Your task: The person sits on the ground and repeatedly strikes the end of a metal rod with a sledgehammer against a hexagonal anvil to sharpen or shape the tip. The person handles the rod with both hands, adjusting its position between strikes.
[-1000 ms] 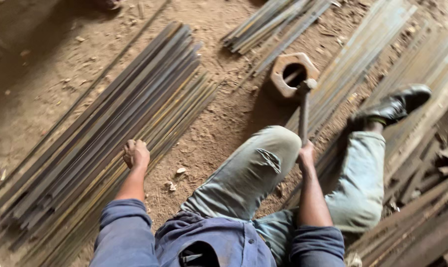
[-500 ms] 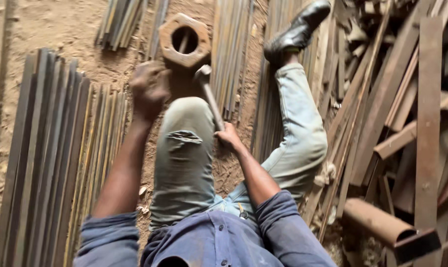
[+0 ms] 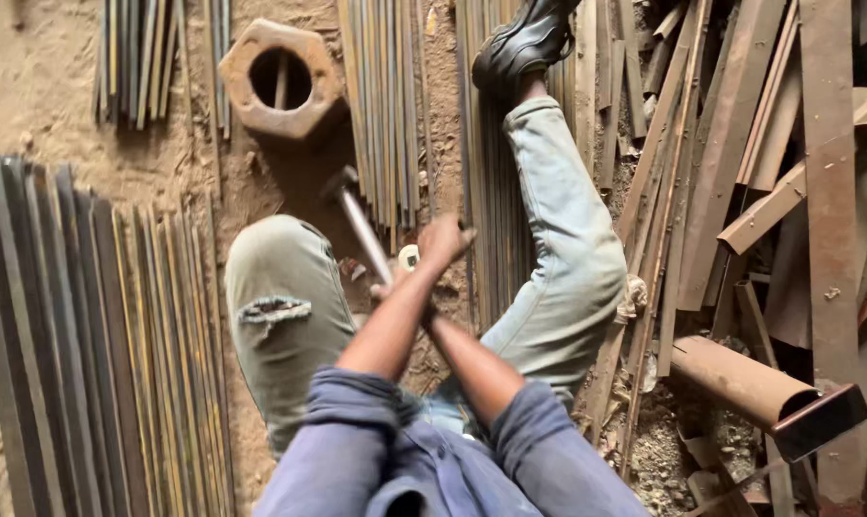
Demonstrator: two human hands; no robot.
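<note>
Since half a second ago the left hand (image 3: 445,239) has left the knee and crossed over the right forearm, fingers loosely open, touching nothing clearly. The right hand (image 3: 387,287) is mostly hidden beneath that arm, closed on the hammer (image 3: 359,222) handle. The hammer lies between the legs, its long axis slanting up-left, head towards the big hexagonal nut (image 3: 282,78).
</note>
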